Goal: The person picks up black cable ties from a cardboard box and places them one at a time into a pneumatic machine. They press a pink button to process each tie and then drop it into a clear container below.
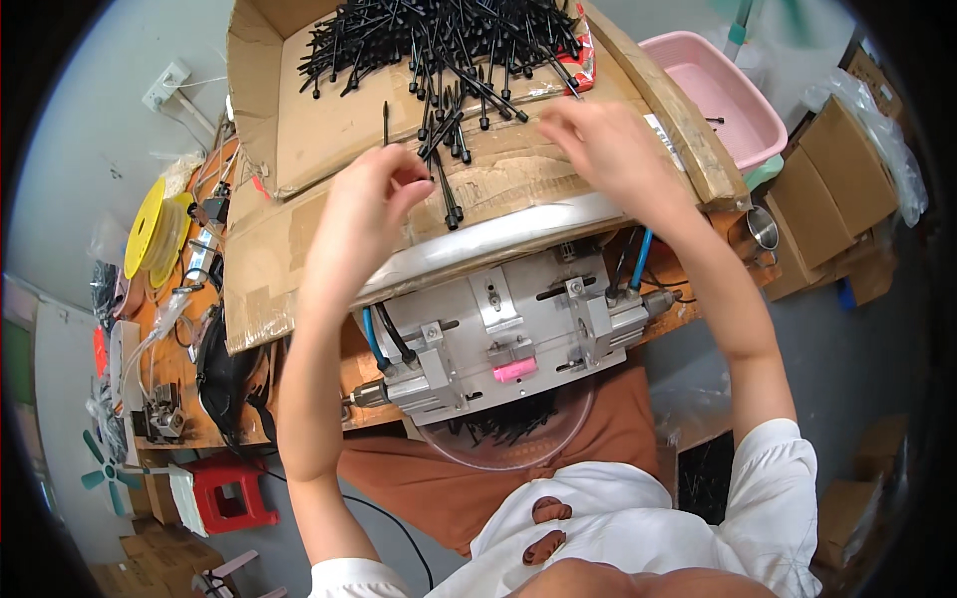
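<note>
Black plastic parts (439, 50): a loose heap of thin dark sticks with knobbed ends, piled at the top centre of the frame and trailing down toward the hands.
Cardboard tray (329, 130): a flattened brown box with raised flaps, carrying the whole heap; its lower edge lies over the pale rim of the machine.
Left hand (364, 214): left of centre, fingers curled and pressed together on one black stick (446, 194) that points down over the cardboard's front edge.
Right hand (598, 145): right of centre, fingers bent down onto the edge of the heap; whether it pinches a piece I cannot tell, the fingertips are hidden.
Metal fixture (503, 324): grey machine block in mid-frame, just below the cardboard, with blue and black hoses at both sides and a small pink tag on its front.
Clear round bowl (508, 434): below the fixture, over the person's lap, with a scatter of the same black pieces inside.
Pink basin (718, 95): upper right, beside the cardboard; only a stray dark piece or two shows in it.
Steel cup (758, 231): right of the bench edge, contents not visible.
Yellow spool (145, 224): far left, on the cluttered bench.
Red stool (229, 493): lower left, on the floor.
</note>
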The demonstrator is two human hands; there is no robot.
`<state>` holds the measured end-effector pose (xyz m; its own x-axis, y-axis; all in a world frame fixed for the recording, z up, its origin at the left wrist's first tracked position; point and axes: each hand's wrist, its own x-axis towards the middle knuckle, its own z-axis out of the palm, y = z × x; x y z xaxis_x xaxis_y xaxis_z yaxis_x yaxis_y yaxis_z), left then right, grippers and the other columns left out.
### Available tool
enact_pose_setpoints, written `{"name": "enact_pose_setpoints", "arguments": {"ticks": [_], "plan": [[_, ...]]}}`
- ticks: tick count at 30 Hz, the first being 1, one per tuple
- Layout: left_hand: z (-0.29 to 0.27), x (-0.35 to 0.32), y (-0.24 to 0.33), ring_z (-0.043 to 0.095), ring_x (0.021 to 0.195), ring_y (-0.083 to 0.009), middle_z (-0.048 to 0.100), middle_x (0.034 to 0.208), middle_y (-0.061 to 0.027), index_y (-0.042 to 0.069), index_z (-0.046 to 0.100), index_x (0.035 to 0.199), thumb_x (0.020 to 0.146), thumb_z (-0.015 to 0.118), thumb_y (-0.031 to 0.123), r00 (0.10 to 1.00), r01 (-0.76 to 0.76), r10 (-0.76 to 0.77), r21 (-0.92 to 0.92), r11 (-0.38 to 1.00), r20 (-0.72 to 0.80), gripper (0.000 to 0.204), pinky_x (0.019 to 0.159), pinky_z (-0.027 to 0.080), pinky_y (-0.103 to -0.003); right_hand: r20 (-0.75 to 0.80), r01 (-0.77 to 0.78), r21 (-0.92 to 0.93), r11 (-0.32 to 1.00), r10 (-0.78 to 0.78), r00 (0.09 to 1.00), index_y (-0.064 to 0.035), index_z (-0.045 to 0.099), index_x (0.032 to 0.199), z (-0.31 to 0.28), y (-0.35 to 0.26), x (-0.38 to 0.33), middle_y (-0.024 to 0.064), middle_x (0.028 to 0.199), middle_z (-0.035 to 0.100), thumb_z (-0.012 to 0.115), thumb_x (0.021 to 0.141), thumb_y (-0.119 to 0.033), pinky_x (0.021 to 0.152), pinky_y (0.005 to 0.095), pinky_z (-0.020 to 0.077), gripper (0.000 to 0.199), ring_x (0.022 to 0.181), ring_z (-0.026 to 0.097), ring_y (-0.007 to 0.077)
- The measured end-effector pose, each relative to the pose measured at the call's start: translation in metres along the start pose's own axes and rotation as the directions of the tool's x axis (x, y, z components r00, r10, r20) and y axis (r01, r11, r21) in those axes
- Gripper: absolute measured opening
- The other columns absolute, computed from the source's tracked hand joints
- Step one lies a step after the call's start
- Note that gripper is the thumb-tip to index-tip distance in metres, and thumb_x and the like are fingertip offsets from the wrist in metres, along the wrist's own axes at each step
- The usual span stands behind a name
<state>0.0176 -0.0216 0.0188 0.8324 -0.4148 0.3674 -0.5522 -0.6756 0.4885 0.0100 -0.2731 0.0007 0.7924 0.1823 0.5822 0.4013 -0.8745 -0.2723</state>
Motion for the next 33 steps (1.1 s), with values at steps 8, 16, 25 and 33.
{"name": "enact_pose_setpoints", "arguments": {"ticks": [8, 16, 25, 33], "plan": [[-0.020, -0.063, -0.013, 0.053, 0.070, -0.0170, 0.059, 0.081, -0.0074, 0.001, 0.060, 0.093, 0.079, 0.063, -0.005, 0.999, -0.017, 0.016, -0.027, 0.999, -0.046, 0.015, 0.067, 0.044, -0.028, 0.236, 0.113, -0.173, 0.978, -0.071, 0.969, -0.0041, 0.063, 0.101, 0.063, 0.000, 0.077, 0.0184, 0.088, 0.067, 0.068, 0.081, -0.015, 0.076, 0.0456, 0.0513, 0.023, 0.089, 0.065, 0.0350], [-0.015, -0.082, -0.021, 0.055, 0.071, -0.0201, 0.057, 0.082, -0.0089, 0.000, 0.060, 0.093, 0.076, 0.063, -0.007, 0.998, -0.036, 0.035, -0.012, 0.999, -0.054, 0.018, 0.069, 0.046, -0.030, 0.392, 0.242, -0.376, 0.894, -0.084, 0.916, -0.0064, 0.058, 0.106, 0.029, -0.029, 0.036, 0.0159, 0.089, 0.066, 0.060, 0.081, -0.006, 0.068, 0.0436, 0.0528, 0.025, 0.081, 0.066, 0.0341], [-0.006, -0.086, 0.004, 0.055, 0.072, -0.0227, 0.056, 0.088, -0.0109, 0.001, 0.057, 0.096, 0.076, 0.061, -0.010, 0.956, -0.102, 0.105, 0.024, 0.994, -0.276, 0.023, 0.066, 0.046, -0.033, 0.070, 0.123, -0.406, 0.905, -0.103, 0.992, -0.0085, 0.047, 0.114, 0.002, 0.002, 0.014, 0.0140, 0.094, 0.061, 0.053, 0.083, 0.001, 0.070, 0.0423, 0.0516, 0.032, 0.086, 0.065, 0.0320], [0.076, -0.199, 0.056, 0.049, 0.086, -0.0253, 0.052, 0.093, -0.0114, -0.005, 0.039, 0.140, 0.069, 0.061, -0.015, 0.997, -0.028, 0.035, 0.089, 0.996, -0.074, 0.074, 0.077, 0.044, -0.034, -0.028, -0.178, 0.383, 0.907, 0.204, 0.979, -0.0014, 0.062, 0.107, -0.025, 0.011, -0.028, 0.0036, 0.081, 0.065, 0.058, 0.091, -0.005, 0.051, 0.0183, 0.0372, 0.018, 0.061, 0.051, 0.0039]]}}
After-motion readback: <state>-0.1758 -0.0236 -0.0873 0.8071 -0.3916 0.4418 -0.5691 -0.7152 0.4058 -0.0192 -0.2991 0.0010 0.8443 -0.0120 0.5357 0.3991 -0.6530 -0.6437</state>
